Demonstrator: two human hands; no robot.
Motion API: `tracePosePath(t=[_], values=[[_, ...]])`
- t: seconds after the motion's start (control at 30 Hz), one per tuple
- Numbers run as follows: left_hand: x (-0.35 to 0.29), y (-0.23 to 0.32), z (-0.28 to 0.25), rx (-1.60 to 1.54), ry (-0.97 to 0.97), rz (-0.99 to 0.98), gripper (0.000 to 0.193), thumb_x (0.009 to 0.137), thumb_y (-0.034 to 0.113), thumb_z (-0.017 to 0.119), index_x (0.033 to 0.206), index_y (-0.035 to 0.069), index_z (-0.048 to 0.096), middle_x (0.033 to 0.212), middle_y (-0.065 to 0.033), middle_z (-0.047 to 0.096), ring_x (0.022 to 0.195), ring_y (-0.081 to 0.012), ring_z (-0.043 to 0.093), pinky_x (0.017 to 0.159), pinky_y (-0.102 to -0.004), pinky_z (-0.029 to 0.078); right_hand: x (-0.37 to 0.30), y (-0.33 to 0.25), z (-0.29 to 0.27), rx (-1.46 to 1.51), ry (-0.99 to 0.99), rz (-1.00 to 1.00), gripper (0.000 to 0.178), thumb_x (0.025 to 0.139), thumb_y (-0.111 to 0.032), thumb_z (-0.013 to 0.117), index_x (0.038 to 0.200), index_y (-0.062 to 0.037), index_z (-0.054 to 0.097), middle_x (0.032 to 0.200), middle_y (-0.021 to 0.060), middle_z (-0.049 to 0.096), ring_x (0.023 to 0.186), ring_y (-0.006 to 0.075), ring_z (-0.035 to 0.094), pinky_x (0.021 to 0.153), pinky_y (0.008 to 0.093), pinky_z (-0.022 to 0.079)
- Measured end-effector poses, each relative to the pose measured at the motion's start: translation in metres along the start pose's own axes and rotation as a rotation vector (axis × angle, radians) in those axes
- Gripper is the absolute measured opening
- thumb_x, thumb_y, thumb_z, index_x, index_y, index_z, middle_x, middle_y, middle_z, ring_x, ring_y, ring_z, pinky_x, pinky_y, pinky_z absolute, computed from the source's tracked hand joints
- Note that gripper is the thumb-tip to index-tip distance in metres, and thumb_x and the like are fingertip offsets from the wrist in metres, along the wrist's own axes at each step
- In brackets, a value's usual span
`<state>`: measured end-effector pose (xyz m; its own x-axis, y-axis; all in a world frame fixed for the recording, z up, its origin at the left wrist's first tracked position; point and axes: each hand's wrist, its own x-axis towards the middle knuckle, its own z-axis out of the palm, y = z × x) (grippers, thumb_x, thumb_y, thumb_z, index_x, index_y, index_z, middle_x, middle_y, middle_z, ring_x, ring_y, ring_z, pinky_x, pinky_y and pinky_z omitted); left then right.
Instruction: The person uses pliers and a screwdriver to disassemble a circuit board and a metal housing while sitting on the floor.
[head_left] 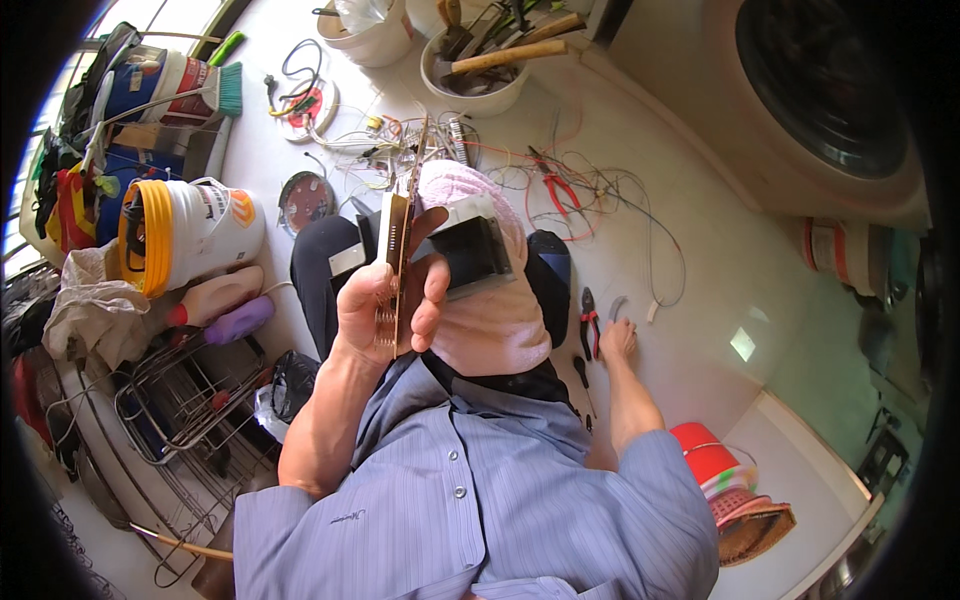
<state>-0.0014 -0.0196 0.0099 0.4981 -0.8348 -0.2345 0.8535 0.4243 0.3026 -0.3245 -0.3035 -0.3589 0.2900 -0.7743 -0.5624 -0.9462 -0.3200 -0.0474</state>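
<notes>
My left hand (385, 305) is raised over my lap, its fingers closed around a circuit board (404, 235) seen nearly edge-on. Behind the board, a black boxy housing (470, 257) rests on a pink towel (490, 335) spread over my knees. Down on the floor at the right, my right hand (620, 343) has its fingers drawn together by a curved grey piece (618, 307). Whatever they grip is too small to make out. Just left of that hand lie pliers with red and black handles (590, 325) and a small black-handled tool (582, 372).
Beyond my knees, loose wires (400, 135) and red-handled pliers (555, 190) lie on the floor. A tool bucket (475, 95) stands behind them. White bucket (215, 225) and wire rack (190, 395) are at left; a front-loading washer (700, 90) and red bucket (705, 450) at right.
</notes>
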Motion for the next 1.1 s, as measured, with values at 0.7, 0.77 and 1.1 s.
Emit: tracePosePath(t=[0.7,0.77,1.1], values=[[-0.006,0.005,0.005,0.087,0.081,0.009,0.079,0.087,0.005,0.078,0.152,0.012,0.032,0.118,-0.0196,0.061,0.094,-0.0324,0.074,0.072,-0.0471,0.068,-0.02,-0.031,0.024,0.402,-0.338,0.08,0.025,0.09,-0.023,0.062,0.085,0.0003,0.069,0.083,0.0209,0.072,0.084,0.0361,0.073,0.077,0.0477,0.057],[-0.009,0.007,0.006,0.158,0.098,0.003,0.08,0.088,0.004,0.077,0.153,0.013,0.032,0.119,-0.0194,0.062,0.095,-0.0319,0.074,0.073,-0.0471,0.067,-0.014,-0.028,0.021,0.799,-0.611,0.133,0.028,0.094,-0.025,0.06,0.086,0.0003,0.069,0.082,0.0181,0.073,0.074,0.0291,0.072,0.066,0.0428,0.056],[-0.011,0.013,0.007,0.421,0.142,0.092,0.084,0.087,0.001,0.076,0.155,0.014,0.028,0.114,-0.0148,0.065,0.093,-0.0244,0.072,0.072,-0.0417,0.064,-0.126,-0.179,-0.246,0.564,-0.344,-0.761,0.034,0.099,-0.03,0.066,0.111,0.0008,0.067,0.085,0.011,0.071,0.079,0.0225,0.07,0.071,0.0362,0.054]])
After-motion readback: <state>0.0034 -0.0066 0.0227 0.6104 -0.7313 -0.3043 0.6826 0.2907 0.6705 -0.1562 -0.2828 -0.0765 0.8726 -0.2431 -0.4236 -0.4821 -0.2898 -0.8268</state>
